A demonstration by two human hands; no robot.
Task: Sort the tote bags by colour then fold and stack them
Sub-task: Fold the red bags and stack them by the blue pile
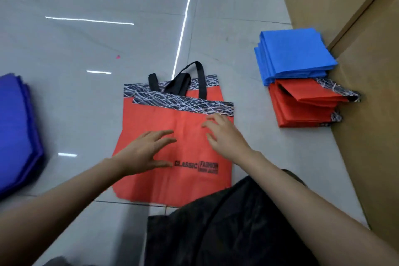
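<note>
Black fabric [226, 233] lies nearest. Beyond it, the left hand [144, 153] and right hand [224, 136] are over the red tote bag [190, 185], fingers spread wide, holding nothing. The bag lies flat on the floor [86, 103], centre. Purple stack [15, 127]: left. Folded red stack [302, 106] and, touching its far side, blue stack [295, 54]: far right.

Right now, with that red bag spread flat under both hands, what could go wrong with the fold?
On the red fabric tote bag, the two patterned top bands lie askew, so a fold could come out crooked. Its black strap handles stick out loose past the top and may poke from the fold. The glossy grey tiled floor might let the bag slide under the left hand and right hand.
</note>
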